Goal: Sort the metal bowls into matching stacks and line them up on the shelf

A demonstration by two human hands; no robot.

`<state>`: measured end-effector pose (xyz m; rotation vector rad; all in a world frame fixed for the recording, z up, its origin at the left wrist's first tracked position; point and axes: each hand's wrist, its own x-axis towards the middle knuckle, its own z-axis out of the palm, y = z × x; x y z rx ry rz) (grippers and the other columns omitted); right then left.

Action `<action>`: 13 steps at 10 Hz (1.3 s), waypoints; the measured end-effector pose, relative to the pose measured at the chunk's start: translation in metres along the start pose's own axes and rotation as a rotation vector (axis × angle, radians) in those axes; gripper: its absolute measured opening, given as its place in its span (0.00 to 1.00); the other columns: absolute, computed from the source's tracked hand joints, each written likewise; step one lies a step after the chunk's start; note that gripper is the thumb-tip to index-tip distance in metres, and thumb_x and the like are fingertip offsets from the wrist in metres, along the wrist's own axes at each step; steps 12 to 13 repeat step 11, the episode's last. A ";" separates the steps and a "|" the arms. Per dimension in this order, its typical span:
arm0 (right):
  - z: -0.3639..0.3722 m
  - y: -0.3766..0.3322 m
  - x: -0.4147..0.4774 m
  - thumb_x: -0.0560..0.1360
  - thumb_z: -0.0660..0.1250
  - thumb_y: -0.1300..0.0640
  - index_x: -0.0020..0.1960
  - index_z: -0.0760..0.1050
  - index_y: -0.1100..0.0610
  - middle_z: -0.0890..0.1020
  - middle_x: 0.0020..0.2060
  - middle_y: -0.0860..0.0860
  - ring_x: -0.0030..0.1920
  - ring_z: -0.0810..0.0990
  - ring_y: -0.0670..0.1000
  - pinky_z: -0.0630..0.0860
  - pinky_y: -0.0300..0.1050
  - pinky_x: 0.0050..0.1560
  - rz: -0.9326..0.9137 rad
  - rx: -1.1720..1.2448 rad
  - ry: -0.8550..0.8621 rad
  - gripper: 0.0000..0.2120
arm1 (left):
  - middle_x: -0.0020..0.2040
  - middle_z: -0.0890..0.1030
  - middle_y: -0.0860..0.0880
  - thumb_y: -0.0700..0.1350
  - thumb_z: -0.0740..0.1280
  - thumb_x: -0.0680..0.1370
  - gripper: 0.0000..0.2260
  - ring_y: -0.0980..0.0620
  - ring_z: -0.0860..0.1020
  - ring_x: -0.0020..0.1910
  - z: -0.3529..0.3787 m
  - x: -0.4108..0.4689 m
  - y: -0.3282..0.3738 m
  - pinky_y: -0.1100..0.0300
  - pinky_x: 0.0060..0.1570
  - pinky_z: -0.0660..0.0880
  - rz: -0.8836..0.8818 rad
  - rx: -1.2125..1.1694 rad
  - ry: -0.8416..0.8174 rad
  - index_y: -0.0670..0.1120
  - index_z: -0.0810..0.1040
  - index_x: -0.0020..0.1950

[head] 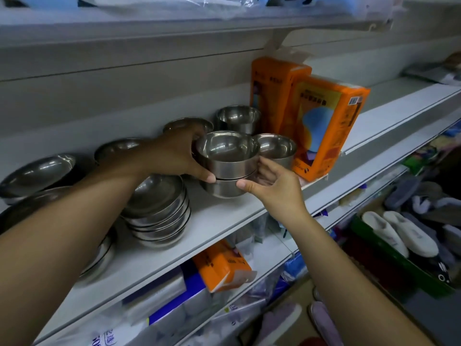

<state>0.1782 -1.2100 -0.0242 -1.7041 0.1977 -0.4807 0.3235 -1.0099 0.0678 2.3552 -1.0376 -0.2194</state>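
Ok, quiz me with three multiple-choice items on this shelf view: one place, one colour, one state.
1. Where are the orange packs relative to the held bowls?
A left B right C beneath
2. What colour are the slippers in the green bin?
A white B red C black
3. How are the held bowls gripped?
A left hand only B right hand only C both hands

Key: B, the packs stand right of the bowls; A, the slippers are pale white; C, left hand and right hand clasp opposite sides.
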 end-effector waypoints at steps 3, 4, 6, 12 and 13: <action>0.004 0.030 -0.007 0.64 0.83 0.59 0.75 0.69 0.57 0.78 0.69 0.55 0.69 0.76 0.49 0.72 0.48 0.71 0.105 -0.018 0.029 0.43 | 0.43 0.80 0.64 0.48 0.87 0.60 0.23 0.77 0.78 0.41 0.025 0.012 -0.010 0.81 0.36 0.70 -0.048 0.105 -0.134 0.58 0.75 0.43; 0.008 0.038 -0.007 0.64 0.82 0.61 0.75 0.69 0.58 0.78 0.68 0.55 0.68 0.77 0.49 0.74 0.46 0.69 0.123 -0.013 0.031 0.42 | 0.41 0.80 0.63 0.48 0.87 0.60 0.22 0.78 0.77 0.38 0.027 0.016 -0.013 0.81 0.34 0.69 -0.074 0.132 -0.182 0.58 0.75 0.41; 0.012 0.044 -0.002 0.65 0.81 0.65 0.73 0.70 0.56 0.78 0.68 0.53 0.66 0.77 0.48 0.75 0.29 0.59 0.113 0.002 0.013 0.39 | 0.40 0.82 0.57 0.53 0.87 0.59 0.21 0.64 0.79 0.38 0.024 0.026 -0.018 0.77 0.28 0.69 -0.099 0.260 -0.228 0.55 0.76 0.39; 0.011 0.034 -0.011 0.72 0.77 0.50 0.76 0.68 0.57 0.74 0.72 0.54 0.72 0.72 0.51 0.70 0.49 0.72 0.104 -0.237 0.014 0.36 | 0.53 0.85 0.43 0.55 0.81 0.70 0.26 0.44 0.83 0.53 0.012 -0.007 0.001 0.47 0.58 0.79 -0.183 0.245 -0.126 0.41 0.81 0.59; 0.011 0.034 -0.011 0.72 0.77 0.50 0.76 0.68 0.57 0.74 0.72 0.54 0.72 0.72 0.51 0.70 0.49 0.72 0.104 -0.237 0.014 0.36 | 0.53 0.85 0.43 0.55 0.81 0.70 0.26 0.44 0.83 0.53 0.012 -0.007 0.001 0.47 0.58 0.79 -0.183 0.245 -0.126 0.41 0.81 0.59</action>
